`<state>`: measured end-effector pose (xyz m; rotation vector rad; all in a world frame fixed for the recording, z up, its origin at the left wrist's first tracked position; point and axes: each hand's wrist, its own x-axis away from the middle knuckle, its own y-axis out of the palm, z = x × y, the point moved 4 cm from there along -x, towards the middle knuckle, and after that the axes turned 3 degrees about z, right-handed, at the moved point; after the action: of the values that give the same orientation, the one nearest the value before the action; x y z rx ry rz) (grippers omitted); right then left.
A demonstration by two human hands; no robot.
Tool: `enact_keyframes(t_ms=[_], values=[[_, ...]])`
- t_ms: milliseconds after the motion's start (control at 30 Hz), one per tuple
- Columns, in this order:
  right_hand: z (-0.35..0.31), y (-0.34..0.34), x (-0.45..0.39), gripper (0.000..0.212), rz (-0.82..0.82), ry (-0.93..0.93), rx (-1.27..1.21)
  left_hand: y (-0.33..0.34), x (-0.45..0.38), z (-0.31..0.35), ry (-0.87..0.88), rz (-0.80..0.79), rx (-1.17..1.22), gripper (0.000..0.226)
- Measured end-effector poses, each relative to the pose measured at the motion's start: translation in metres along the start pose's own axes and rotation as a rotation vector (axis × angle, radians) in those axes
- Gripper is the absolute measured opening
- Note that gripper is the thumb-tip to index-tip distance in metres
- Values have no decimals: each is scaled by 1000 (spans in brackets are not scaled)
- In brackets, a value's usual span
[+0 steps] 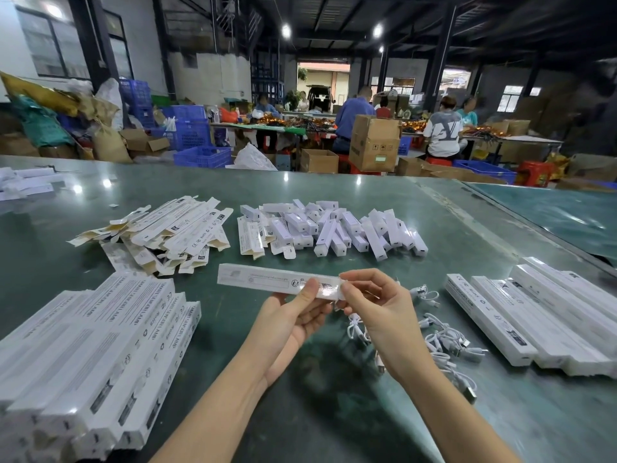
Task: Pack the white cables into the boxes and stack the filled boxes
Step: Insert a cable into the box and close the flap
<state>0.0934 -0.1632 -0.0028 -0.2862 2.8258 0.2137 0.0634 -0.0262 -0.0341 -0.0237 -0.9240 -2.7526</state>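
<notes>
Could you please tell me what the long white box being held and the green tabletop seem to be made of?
The long white printed box, held by both hands, looks like thin matte cardboard: the unfolded flat white cartons behind it show brownish inner faces and tuck flaps. The dark green tabletop looks like a smooth, glossy sheet, perhaps plastic or coated board: it mirrors the ceiling lights.

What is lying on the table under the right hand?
Loose white cables lie on the green table beneath and beside the right hand. How many sit directly under the hand and wrist cannot be seen.
</notes>
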Motion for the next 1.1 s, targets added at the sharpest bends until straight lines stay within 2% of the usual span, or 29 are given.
enact_keyframes(t_ms=[200,400,600,800,967,1100], values=[[1,2,-1,12,-14,34,-50,1,0,-1,-21,-43,3,35],[2,1,-1,9,-43,58,-110,2,2,1,-16,-76,-7,35],[9,3,-1,33,-99,143,-207,3,3,0,-17,-81,25,40],[9,-1,-4,32,-167,198,-187,3,4,0,-19,-105,3,33],[-4,-2,-3,23,-219,30,-46,5,5,1,-82,-152,35,46],[-11,5,0,23,-175,-182,238,5,5,1,-167,-202,63,48]])
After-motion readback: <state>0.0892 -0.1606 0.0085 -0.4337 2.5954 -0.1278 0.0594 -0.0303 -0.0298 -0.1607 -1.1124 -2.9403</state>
